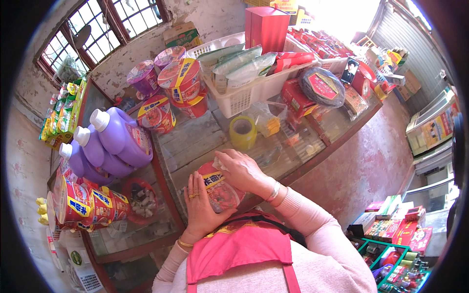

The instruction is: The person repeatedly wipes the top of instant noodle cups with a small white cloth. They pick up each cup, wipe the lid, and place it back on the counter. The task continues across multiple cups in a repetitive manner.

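Note:
My left hand, with rings on a finger, grips the near left side of a red instant noodle tub. The tub has a yellow band with printing across its lid and sits close in front of my body. Bunched in the fingers of my right hand is a crumpled white cloth or tissue, pressed against the tub's upper edge. The right hand partly covers the lid. Just beyond the hands, a roll of yellow tape stands on the glass-topped counter.
Purple detergent bottles and stacked noodle tubs line the left. More noodle tubs stand behind, beside a white plastic basket of packets. A plastic-wrapped round package lies at right. Green crates hold bottles at lower right.

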